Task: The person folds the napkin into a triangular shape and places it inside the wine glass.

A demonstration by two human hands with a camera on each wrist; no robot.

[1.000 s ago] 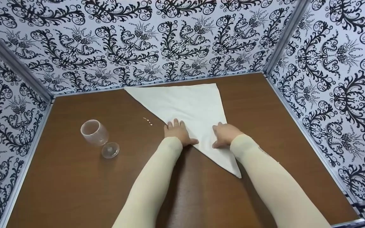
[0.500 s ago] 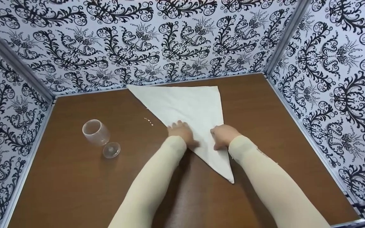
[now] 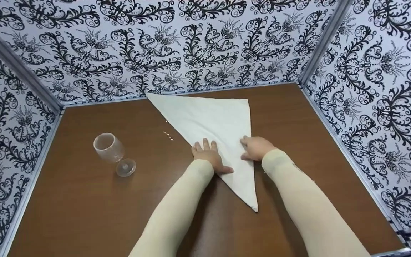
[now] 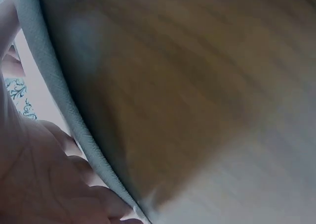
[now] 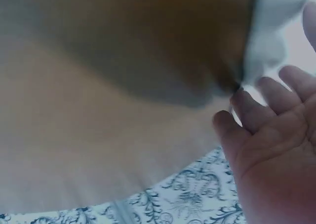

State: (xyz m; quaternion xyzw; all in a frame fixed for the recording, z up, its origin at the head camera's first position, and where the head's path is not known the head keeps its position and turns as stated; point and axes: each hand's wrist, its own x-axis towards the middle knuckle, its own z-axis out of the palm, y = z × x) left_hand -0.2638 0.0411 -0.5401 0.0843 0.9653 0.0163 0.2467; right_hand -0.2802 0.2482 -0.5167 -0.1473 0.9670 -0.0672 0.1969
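Both the left hand [image 3: 209,156] and right hand [image 3: 256,148] lie flat with straight fingers on the folded white napkin [image 3: 215,123], so I reckon steady, even pressure along its 2 long edges keeps the triangle crisp.

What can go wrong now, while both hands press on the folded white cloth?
1. The left hand and right hand press flat only near the middle of the white cloth; its near tip is free and may slide or unfold.
2. The clear glass lies on its side on the table, left of the cloth; it may roll if the left arm touches it.
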